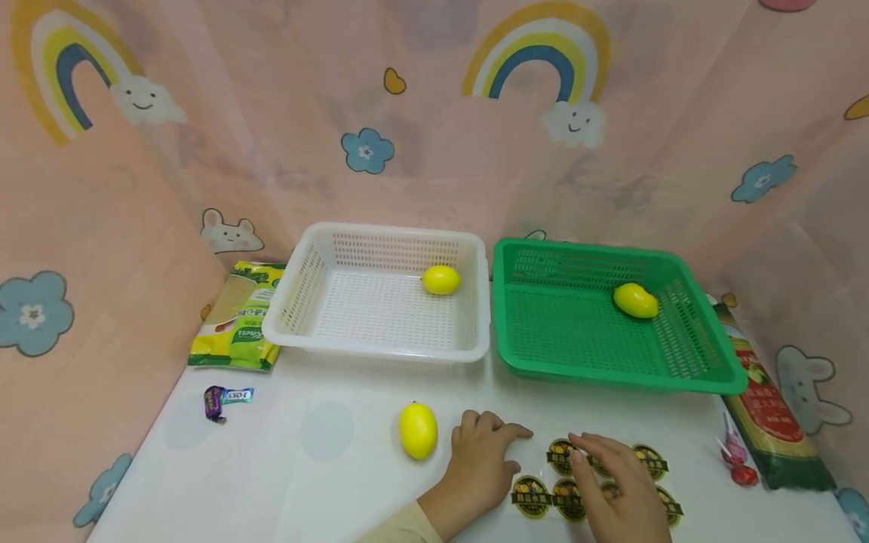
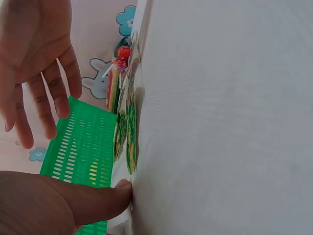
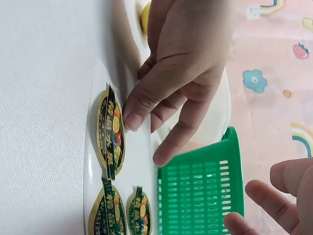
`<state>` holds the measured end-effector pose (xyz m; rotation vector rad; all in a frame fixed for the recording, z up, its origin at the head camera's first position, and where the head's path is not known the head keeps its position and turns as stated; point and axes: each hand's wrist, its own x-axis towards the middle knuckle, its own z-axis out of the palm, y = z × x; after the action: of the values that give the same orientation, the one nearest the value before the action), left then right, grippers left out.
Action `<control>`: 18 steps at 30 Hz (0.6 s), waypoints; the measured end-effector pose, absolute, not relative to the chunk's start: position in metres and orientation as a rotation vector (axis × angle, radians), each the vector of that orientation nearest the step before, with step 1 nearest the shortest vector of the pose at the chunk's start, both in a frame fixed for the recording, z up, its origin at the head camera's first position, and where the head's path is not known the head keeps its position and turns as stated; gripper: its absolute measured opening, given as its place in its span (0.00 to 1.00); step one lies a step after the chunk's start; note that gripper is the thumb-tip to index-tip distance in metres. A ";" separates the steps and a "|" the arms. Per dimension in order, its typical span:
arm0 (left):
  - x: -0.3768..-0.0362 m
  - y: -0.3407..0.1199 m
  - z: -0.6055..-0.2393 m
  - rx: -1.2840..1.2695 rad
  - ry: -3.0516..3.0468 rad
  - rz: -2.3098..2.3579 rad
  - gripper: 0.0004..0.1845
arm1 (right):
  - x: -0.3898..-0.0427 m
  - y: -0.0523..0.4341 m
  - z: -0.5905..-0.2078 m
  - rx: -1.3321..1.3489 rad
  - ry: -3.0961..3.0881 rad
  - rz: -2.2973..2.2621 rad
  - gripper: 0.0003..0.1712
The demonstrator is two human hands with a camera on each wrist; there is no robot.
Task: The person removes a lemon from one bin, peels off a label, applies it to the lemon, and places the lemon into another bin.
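A clear sheet of round black-and-gold fruit stickers (image 1: 532, 497) lies flat on the white table, its labels also showing edge-on as a sticker (image 3: 111, 134) in the right wrist view. My left hand (image 1: 478, 461) rests at the sheet's left edge, thumb and forefinger spread and touching down there. Over the right part of the sheet hovers my right hand (image 1: 623, 490), fingers extended and nothing visible between them; it covers some stickers. A yellow lemon (image 1: 418, 431) lies just left of my left hand.
Behind stand a white basket (image 1: 376, 351) holding a lemon (image 1: 441, 280) and a green basket (image 1: 611, 377) holding another lemon (image 1: 635, 300). Yellow packet (image 1: 237, 317) and wrapped candies (image 1: 214, 403) are left; red-green packet (image 1: 774, 415) and lollipops (image 1: 743, 474) lie right.
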<state>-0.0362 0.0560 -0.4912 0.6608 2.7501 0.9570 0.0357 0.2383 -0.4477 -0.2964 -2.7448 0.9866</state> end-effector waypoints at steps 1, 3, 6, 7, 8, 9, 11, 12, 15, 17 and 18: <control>-0.037 0.056 -0.491 0.654 2.747 0.967 0.22 | 0.036 0.238 -0.448 -0.290 -2.734 0.985 0.16; -0.038 0.057 -0.492 0.651 2.743 0.975 0.22 | 0.035 0.238 -0.449 -0.283 -2.721 0.991 0.15; -0.037 0.059 -0.492 0.698 2.754 0.927 0.25 | 0.036 0.237 -0.448 -0.280 -2.711 1.007 0.15; -0.036 0.059 -0.492 0.738 2.762 0.899 0.26 | 0.037 0.237 -0.447 -0.278 -2.708 1.010 0.15; -0.036 0.060 -0.492 0.778 2.769 0.872 0.27 | 0.037 0.236 -0.447 -0.274 -2.704 1.013 0.15; -0.036 0.060 -0.492 0.820 2.777 0.845 0.28 | 0.037 0.235 -0.445 -0.264 -2.693 1.016 0.15; -0.035 0.060 -0.491 0.901 2.782 0.826 0.29 | 0.037 0.232 -0.443 -0.243 -2.670 1.015 0.14; -0.036 0.060 -0.491 0.940 2.779 0.834 0.29 | 0.037 0.231 -0.441 -0.232 -2.661 1.011 0.14; -0.038 0.059 -0.490 0.975 2.714 0.968 0.29 | 0.036 0.229 -0.436 -0.205 -2.640 0.997 0.14; -0.040 0.057 -0.487 0.964 2.632 1.102 0.29 | 0.036 0.228 -0.433 -0.208 -2.645 0.988 0.14; -0.042 0.055 -0.485 0.951 2.587 1.171 0.29 | 0.035 0.228 -0.431 -0.206 -2.644 0.996 0.14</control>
<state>-0.0416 0.0553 -0.4847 0.9514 2.5867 1.1711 0.0354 0.2275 -0.4310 -0.2062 -2.6444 0.9957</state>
